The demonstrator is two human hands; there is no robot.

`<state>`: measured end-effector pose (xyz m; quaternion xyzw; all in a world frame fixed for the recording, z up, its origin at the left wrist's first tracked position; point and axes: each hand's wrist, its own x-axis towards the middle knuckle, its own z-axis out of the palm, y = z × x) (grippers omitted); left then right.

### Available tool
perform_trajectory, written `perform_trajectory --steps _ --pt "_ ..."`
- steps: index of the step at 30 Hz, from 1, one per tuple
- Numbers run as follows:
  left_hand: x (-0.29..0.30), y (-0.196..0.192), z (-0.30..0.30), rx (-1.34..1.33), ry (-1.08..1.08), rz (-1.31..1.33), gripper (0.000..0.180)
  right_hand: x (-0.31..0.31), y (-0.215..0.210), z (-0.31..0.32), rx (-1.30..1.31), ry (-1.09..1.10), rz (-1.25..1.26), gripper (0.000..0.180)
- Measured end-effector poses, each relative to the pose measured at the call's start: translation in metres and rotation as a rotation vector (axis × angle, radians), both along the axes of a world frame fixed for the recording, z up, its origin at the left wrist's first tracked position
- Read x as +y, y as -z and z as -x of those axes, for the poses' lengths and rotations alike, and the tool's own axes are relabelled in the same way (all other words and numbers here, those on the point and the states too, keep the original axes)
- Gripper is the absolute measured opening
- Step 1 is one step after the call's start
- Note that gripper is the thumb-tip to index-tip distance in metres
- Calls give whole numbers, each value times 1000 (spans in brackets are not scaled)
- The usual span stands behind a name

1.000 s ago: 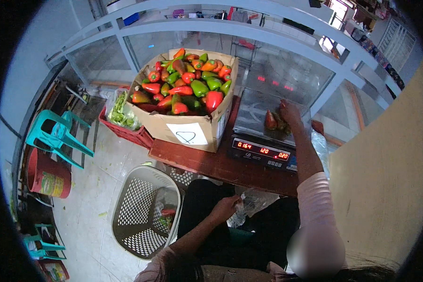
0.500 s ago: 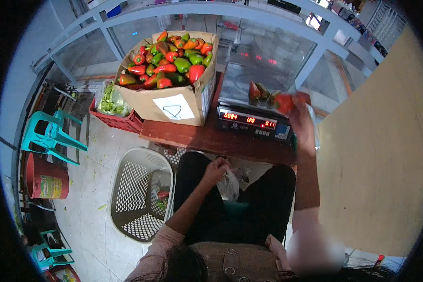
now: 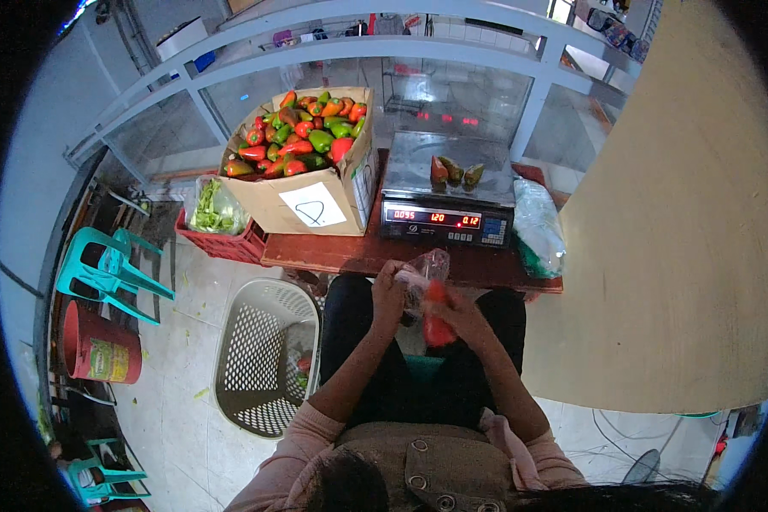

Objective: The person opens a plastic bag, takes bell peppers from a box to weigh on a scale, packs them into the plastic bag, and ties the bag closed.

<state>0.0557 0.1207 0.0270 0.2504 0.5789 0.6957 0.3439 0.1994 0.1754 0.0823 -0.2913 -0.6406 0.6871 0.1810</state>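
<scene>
Because the reddish wooden counter [image 3: 316, 249] is narrow, a bump to the cardboard box [image 3: 249, 201] on it could spill its heaped peppers [image 3: 304, 147]. Beside it sits a digital scale [image 3: 448, 224]. The left hand [image 3: 388, 291] pinches a clear plastic bag [image 3: 436, 261] that might tear. The right hand [image 3: 458, 316] grips a red pepper [image 3: 436, 326] at the bag, inside or outside I can't tell; a slack hold could drop it. Three smaller peppers [image 3: 455, 173] on the scale could roll if jolted.

Left hand [image 3: 389, 294] and right hand [image 3: 459, 316] close together, both gripping
The person's left forearm [image 3: 356, 363] slants up and inward; the right forearm [image 3: 503, 371] angles in from the opposite side, its hand slightly blurred.
</scene>
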Motion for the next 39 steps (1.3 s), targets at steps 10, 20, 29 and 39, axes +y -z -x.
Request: perform_trajectory --steps 10,20,29,39 --pt "-11 -48 -26 667 37 -94 13 7 15 12 537 324 709 50" --pt "-21 -39 -57 476 161 140 20 8 36 21 543 633 574 43" --pt "-15 -54 -31 649 -51 -108 13 -16 13 12 409 621 340 33" --pt "-20 -51 -61 558 33 18 10 -23 43 17 226 710 -341 30"
